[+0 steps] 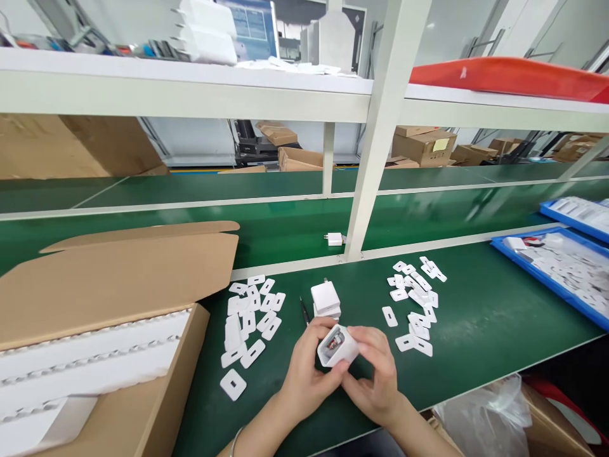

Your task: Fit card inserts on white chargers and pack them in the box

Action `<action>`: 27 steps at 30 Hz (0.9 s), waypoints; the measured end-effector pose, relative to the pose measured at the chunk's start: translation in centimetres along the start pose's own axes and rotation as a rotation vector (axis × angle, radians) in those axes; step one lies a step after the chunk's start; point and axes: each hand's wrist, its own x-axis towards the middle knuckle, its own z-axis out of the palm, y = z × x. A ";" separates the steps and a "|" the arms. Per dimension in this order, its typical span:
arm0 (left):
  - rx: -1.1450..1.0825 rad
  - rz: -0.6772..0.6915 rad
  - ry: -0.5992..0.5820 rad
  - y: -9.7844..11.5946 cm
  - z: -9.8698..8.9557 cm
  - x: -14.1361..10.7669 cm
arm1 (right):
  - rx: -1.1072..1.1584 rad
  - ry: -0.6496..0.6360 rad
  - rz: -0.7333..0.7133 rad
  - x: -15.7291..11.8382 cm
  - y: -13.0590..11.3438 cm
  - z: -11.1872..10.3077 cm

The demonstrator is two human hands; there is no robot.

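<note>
Between my two hands is a white charger housing [349, 346], tilted so that its open end faces up and left. Metal and reddish parts show inside it. My left hand [309, 368] grips it from the left with thumb and fingers; my right hand [378, 374] pinches its right side. Just beyond the hands stand stacked white charger housings [325, 297], with a black pen [304, 311] beside them. White slotted cover plates [253, 353] lie scattered to the left, and another loose group of cover plates [419, 325] lies to the right.
An open cardboard box [190, 355] with white dividers occupies the left. Blue trays [504, 244] of small white parts sit at the right. A post [368, 171] rises from the bench behind my hands, near a white charger [335, 239]. A plastic bag [485, 412] hangs below the front edge.
</note>
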 end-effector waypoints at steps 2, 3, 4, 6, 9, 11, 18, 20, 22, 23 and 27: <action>0.078 0.075 0.017 -0.1 0.0 0.0 | -0.032 -0.057 -0.053 -0.2 0.4 -0.4; 0.124 0.125 0.039 -0.2 -0.1 0.1 | -0.075 -0.085 -0.068 -0.1 0.9 -0.8; 0.168 0.172 0.060 -0.3 -0.2 0.1 | -0.139 -0.120 -0.067 0.0 1.5 -1.4; 0.248 0.220 0.092 -0.5 -0.4 0.3 | -0.337 -0.197 0.002 0.2 3.5 -2.8; 0.310 0.215 0.121 -0.3 -0.6 0.4 | -0.695 -0.289 0.217 -0.2 7.0 -4.6; 0.328 0.227 0.134 -0.1 -0.7 0.6 | -0.856 -0.358 0.291 -1.0 9.2 -5.2; 0.347 0.236 0.164 0.1 -0.5 0.4 | -0.884 -0.496 0.313 -1.7 11.7 -4.9; 0.304 0.191 0.221 0.0 -0.7 0.2 | -0.828 -0.497 0.333 -0.2 10.8 -4.7; 0.216 0.111 0.334 -0.2 -1.0 0.3 | -0.700 -0.539 0.357 1.6 8.7 -4.4; 0.168 0.076 0.408 -0.3 -1.4 0.5 | -0.595 -0.611 0.355 2.4 7.2 -4.0; 0.050 0.012 0.735 -0.8 -3.3 2.1 | -0.251 -0.997 0.226 2.7 0.2 -0.7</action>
